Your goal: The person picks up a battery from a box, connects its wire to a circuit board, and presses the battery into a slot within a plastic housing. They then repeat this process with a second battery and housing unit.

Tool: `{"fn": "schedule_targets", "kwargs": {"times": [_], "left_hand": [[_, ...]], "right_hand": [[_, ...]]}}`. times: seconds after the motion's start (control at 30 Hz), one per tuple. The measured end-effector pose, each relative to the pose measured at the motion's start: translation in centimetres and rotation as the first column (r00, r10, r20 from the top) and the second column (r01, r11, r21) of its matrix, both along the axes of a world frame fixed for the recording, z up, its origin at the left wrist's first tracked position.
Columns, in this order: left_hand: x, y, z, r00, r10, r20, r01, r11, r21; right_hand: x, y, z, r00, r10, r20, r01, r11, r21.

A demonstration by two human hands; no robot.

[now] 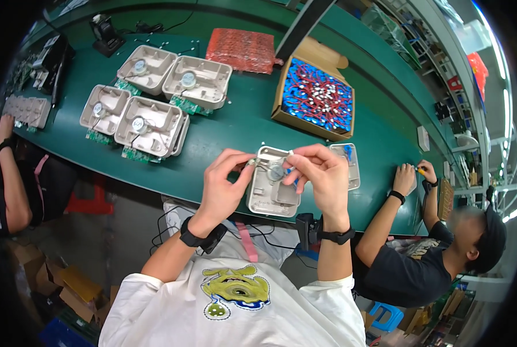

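Observation:
In front of me a pale grey plastic housing (259,196) lies open side up on the green table. It contains a round silver speaker (276,171) with thin dark wires. At the housing's upper left edge, my left hand (226,180) pinches the end of a thin wire between thumb and index finger. Over the right side, my right hand (323,173) is closed, thumb and forefinger tips on a small white connector (290,154). Something blue shows below the right fingers, partly hidden by them. Just right of that hand, a second housing (354,168) holds blue pieces.
Several housings with speakers (148,124) and green circuit boards (138,155) stand left. Beyond are a red bubble-wrap package (241,51) and a cardboard box (313,126) of blue parts with red wires. Co-workers sit on both sides; the right one's hands (413,176) hold a yellow-handled tool.

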State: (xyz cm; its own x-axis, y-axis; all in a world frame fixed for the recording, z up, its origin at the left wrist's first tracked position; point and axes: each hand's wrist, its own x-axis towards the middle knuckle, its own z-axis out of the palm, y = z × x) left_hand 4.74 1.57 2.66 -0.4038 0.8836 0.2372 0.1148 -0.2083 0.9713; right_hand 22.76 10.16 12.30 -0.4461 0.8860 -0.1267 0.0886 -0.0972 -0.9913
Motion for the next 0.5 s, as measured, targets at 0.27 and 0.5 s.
{"fn": "schedule_targets", "kwargs": {"times": [0.27, 0.5], "left_hand": [[0.3, -0.3, 0.5, 0.979, 0.094, -0.179, -0.081, 0.994, 0.078], [0.9, -0.4, 0.3, 0.930, 0.187, -0.315, -0.122, 0.969, 0.216]], "right_hand": [[-3.0, -2.3, -1.1, 0.928, 0.064, 0.366, -0.164, 0.955, 0.249], [-3.2, -2.4, -1.6, 0.873, 0.028, 0.487, -0.205, 0.927, 0.314]]}}
